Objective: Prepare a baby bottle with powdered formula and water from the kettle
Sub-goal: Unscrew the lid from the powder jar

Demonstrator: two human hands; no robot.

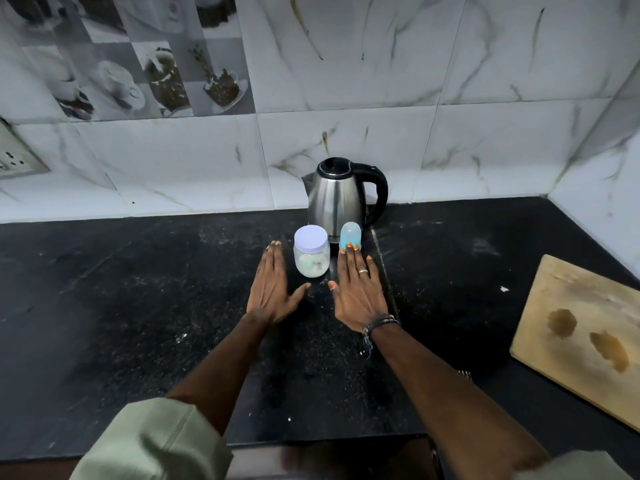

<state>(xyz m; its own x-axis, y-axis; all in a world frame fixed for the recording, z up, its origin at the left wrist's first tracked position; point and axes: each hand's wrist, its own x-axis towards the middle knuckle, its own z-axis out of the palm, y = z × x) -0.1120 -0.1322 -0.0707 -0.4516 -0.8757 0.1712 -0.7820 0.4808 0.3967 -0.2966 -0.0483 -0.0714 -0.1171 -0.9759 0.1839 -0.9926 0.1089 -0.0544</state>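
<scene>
A steel kettle [337,199] with a black lid and handle stands against the tiled wall on the black counter [138,289]. In front of it are a clear jar [311,252] with a white lid, holding pale powder, and a baby bottle [350,234] with a clear blue cap. My left hand [272,287] hovers flat, fingers straight, just left of the jar. My right hand [356,289] is flat too, its fingertips covering the bottle's lower part. Neither hand holds anything.
A wooden cutting board [581,337] with two brown stains lies at the right. A wall socket [14,157] is at the far left. The side wall meets the counter at the right rear corner.
</scene>
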